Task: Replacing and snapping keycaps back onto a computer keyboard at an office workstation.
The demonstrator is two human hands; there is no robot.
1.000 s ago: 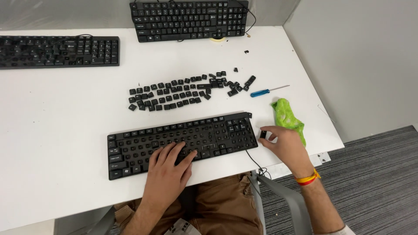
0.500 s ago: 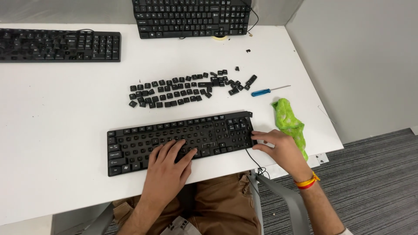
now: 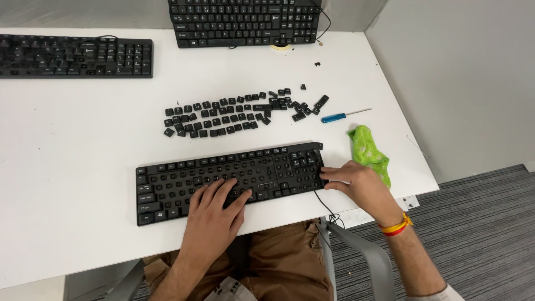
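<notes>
- Left hand [image 3: 214, 209]: open, fingers spread flat on the near keyboard [image 3: 167, 184].
- Right hand [image 3: 359, 184]: open, fingertips touching the keyboard's right edge.
- Loose keycaps [image 3: 234, 117] lie beyond.

Near keyboard [image 3: 223, 173] at table [image 3: 67, 167] front edge; left hand [image 3: 214, 214] on its middle keys, right hand [image 3: 359, 184] at its right end. Loose keycaps [image 3: 234, 114] behind it. Screwdriver [image 3: 340, 116] right of keycaps; cloth [image 3: 368, 150] right of keyboard. Two more keyboards [image 3: 75, 56] [image 3: 245, 22] at far edge.
</notes>
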